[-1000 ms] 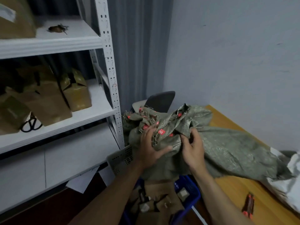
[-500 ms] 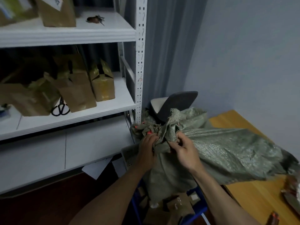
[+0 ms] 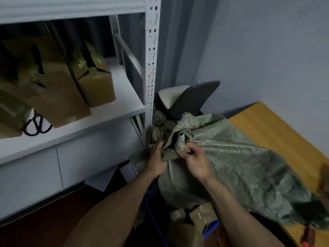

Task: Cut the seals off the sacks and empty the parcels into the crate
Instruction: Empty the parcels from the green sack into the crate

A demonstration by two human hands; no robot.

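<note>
Observer: Crate [image 3: 211,228], blue, nearest, below the forearms; brown parcels [image 3: 188,227] lie in it. Green sack [image 3: 240,166] sags over it, its body draped across the table [image 3: 277,129].

Checker: Grip?

Observer: Right hand [image 3: 196,162] pinches a fold of the sack's mouth between thumb and curled fingers. Left hand [image 3: 156,162] grips the bunched neck; its fingertips are lost in the folds.

Checker: Risks?

Observer: One: the mouth sits partly past the crate's far rim, toward the white basket [image 3: 137,166]. Tipped so, parcels likely spill to the floor. Two: the woven cloth looks slick and frayed, so a pinch that small may slip once weight shifts. Three: whether any seal is on the neck I cannot tell; it is too dark.

Checker: Tools?

Observer: Red-handled item [image 3: 308,235] at the table edge, blurred, possibly a cutter; the sack's tail could drag it off. Scissors [image 3: 36,123] lie on the shelf [image 3: 106,120], well apart from both hands, so any seal left means letting go.
</note>
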